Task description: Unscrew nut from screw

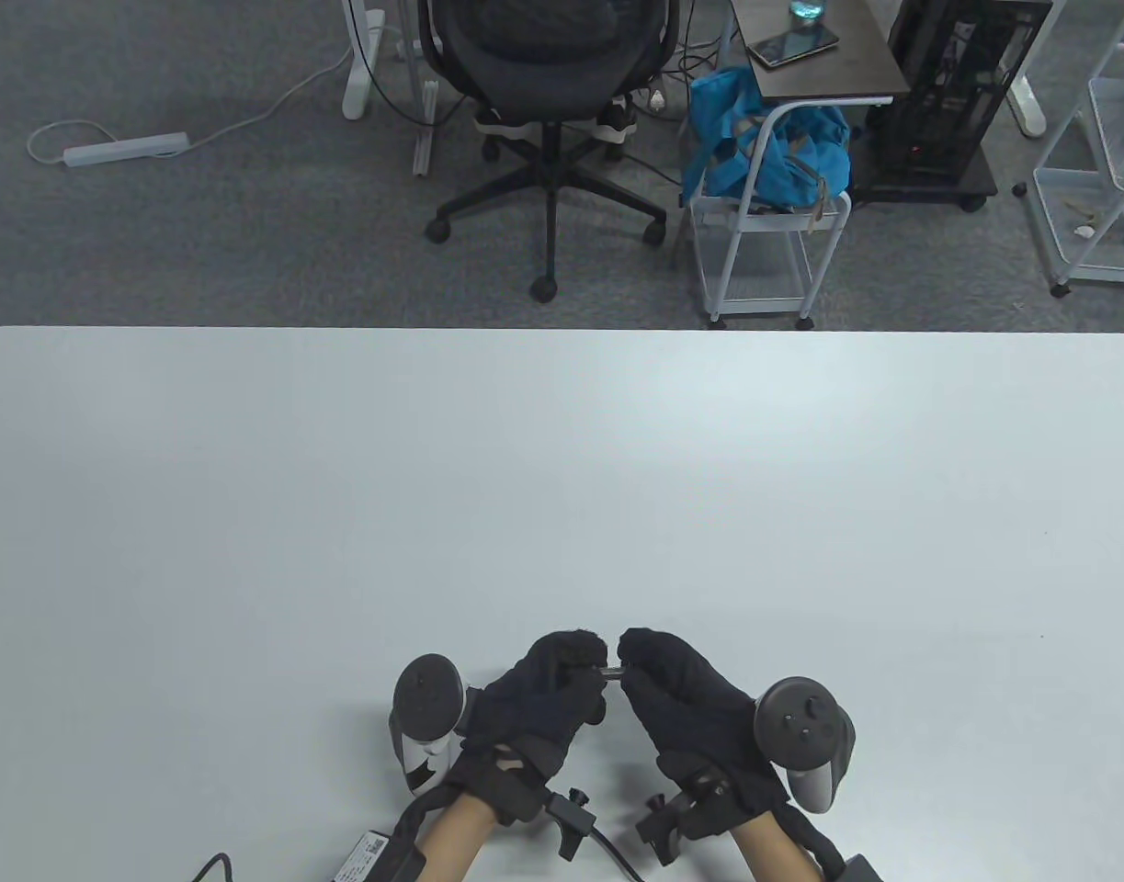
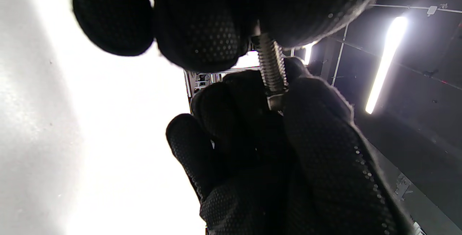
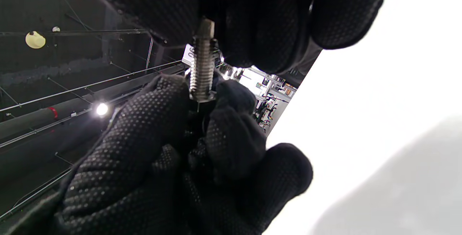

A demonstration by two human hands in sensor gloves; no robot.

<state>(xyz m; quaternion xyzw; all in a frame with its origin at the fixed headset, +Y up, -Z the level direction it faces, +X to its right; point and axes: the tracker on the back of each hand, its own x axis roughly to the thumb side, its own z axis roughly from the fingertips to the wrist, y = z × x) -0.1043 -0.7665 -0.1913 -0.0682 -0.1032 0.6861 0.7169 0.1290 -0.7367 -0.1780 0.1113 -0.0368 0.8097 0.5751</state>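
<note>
Held just above the surface (image 1: 562,478), the screw (image 1: 611,673) spans both fists — left hand (image 1: 543,694) pinching one end, right hand (image 1: 676,698) the other — with the nut (image 3: 202,102) apparently still threaded on, so unscrewing remains.

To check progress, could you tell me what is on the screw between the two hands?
A nut sits on the screw, at the right hand. The screw's other end is hidden in the left hand, so its head cannot be seen.
</note>
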